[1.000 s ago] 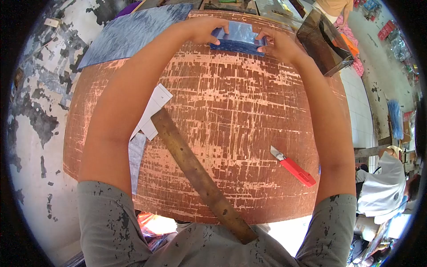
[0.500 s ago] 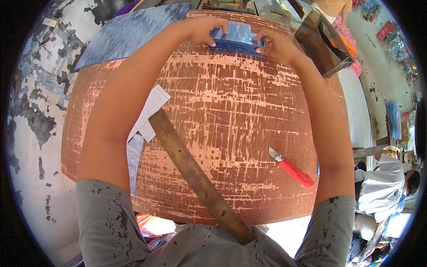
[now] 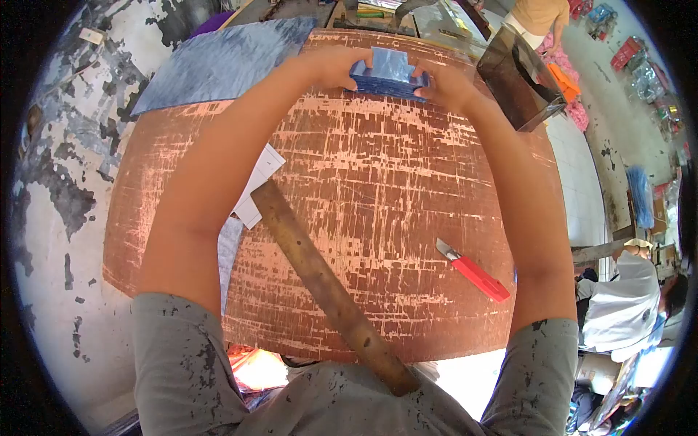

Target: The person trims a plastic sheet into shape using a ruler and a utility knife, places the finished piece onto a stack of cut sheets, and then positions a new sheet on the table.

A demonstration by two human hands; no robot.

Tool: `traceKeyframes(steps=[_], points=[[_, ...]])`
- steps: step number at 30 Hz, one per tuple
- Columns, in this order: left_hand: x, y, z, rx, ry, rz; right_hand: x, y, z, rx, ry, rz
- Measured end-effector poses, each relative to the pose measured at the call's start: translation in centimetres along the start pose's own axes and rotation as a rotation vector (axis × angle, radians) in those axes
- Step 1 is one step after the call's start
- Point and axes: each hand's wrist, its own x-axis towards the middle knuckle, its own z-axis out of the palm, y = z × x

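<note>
Near the far edge of the scratched brown board [image 3: 378, 218] stands a stack of glossy blue pieces [image 3: 390, 73]. My left hand [image 3: 345, 67] grips its left side between thumb and fingers. On the right side my right hand [image 3: 440, 81] holds it the same way. A big blue mottled sheet [image 3: 225, 65] lies at the back left, beyond my left forearm. A worn metal ruler [image 3: 327, 283] lies diagonally, its upper end beside a white paper template [image 3: 260, 182]. The red cutter [image 3: 476, 275] rests at the right with its blade pointing up and left.
A dark transparent box [image 3: 520, 78] stands at the back right corner. Tools and panes lie beyond the far edge. One person in orange is at the top right, another in white [image 3: 622, 305] at the right. A peeling wall runs along the left.
Both hands have drawn slightly closer together around the blue stack, whose edges look more even. The whole view has shifted a little, so the far edge sits lower.
</note>
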Motion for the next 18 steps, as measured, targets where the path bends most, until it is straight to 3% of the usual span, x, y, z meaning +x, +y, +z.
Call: traceKeyframes(steps=[2,4,6,8,12,18], points=[[-0.6,0.5,0.5,0.05,0.038,0.0,-0.1,-0.7,0.1,-0.103,0.039,-0.011],[-0.9,-0.2,2.1,0.311,0.377,0.165,-0.3,-0.5,0.9,-0.226,0.156,-0.103],[-1.1,0.7,2.1,0.314,0.327,0.112,0.1,-0.6,0.5,-0.35,0.275,-0.197],[-1.4,1.7,1.8,0.313,0.275,0.056,0.7,-1.3,-0.2,-0.14,0.023,-0.023],[-1.6,1.6,2.4,0.232,0.308,0.036,1.0,-0.7,-0.4,-0.034,0.012,-0.079],[-1.3,1.1,2.7,0.185,0.286,0.032,1.4,-1.7,-2.2,-0.091,-0.156,0.005]])
